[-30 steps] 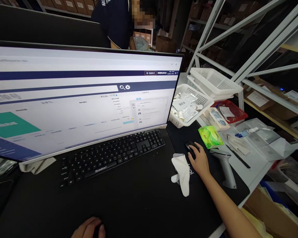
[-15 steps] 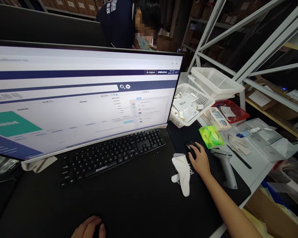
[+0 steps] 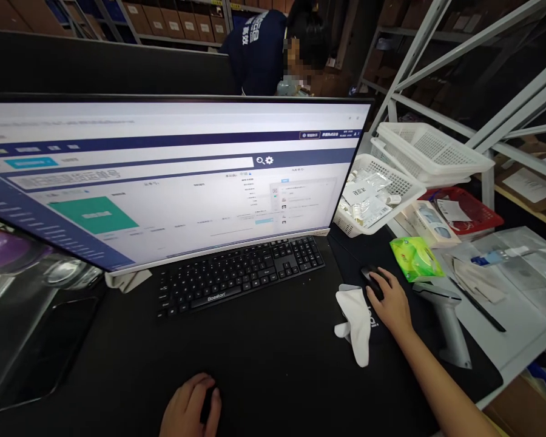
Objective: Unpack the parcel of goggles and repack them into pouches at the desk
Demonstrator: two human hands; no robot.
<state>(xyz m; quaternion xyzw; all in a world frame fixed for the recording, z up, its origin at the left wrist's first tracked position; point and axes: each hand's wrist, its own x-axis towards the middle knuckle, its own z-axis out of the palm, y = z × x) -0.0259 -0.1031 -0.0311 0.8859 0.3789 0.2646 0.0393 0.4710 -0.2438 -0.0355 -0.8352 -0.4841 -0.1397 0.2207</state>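
**Dim shelving of brown cardboard boxes (image 3: pixel 188 25) behind a view swung left**

On my feed, everything has slid rightward over the last second. More of the left side now shows: a shiny purple rounded object (image 3: pixel 4 252) and a flat, glossy dark slab (image 3: pixel 40 358). I judge that the head turned, since the right hand (image 3: pixel 391 303) keeps its place, fingers draped over the rounded black computer mouse (image 3: pixel 371 279), closed lightly about it. So I read no new step in the mouse work. The left hand (image 3: pixel 188 406) rests curled near the bottom edge, more of it visible; I cannot tell whether its dark gap holds anything.

The mouse lies right of a limp white cloth piece (image 3: pixel 359 325), with a grey handheld scanner (image 3: pixel 452 334) beyond the hand. Both sit on black desk covering (image 3: pixel 273 376), below a wide lit monitor (image 3: pixel 200 182) and black keyboard (image 3: pixel 241 274). Behind, a co-worker in a navy shirt (image 3: pixel 261 51) bends low.
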